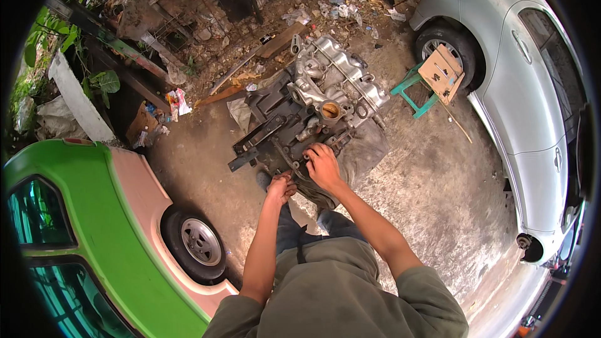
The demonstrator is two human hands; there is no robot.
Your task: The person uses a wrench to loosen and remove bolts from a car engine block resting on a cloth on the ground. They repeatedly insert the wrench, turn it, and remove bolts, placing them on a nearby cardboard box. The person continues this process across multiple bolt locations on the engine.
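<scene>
Resting right hand (322,164) on bulky silver-grey metal engine (313,97) ahead, perhaps for steadiness; curling left hand (282,188) apart; cannot tell grips.

A green car (103,219) stands at left, a silver car (501,119) at right, near a green stool (409,82) bearing cardboard (432,73). Litter (341,11) and leafy plants (105,81) lie beyond.

Engine (341,78): grimy metal. Silver car (535,106): glossy. Floor (438,181): rough concrete.
</scene>
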